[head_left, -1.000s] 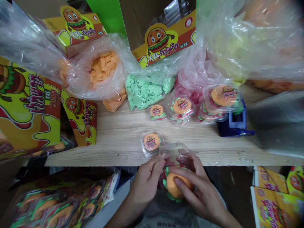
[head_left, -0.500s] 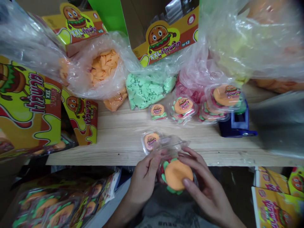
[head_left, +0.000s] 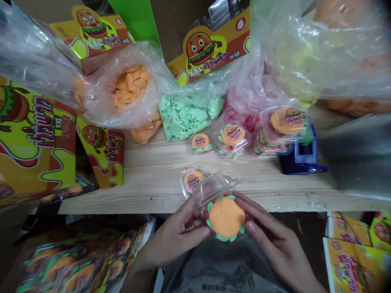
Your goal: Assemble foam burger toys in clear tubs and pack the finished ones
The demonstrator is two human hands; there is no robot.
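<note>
Orange burger toy (head_left: 226,217) grasped in open clear clamshell (head_left: 212,189) by fingers of L hand (head_left: 175,235) and R hand (head_left: 276,240), lid side nearer L.

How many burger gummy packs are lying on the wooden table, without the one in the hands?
5. On the wooden table: a front small pack near the edge; at the back, a back small pack, a medium pack, a lower pack and a large pack. Others may be hidden beneath.
</note>
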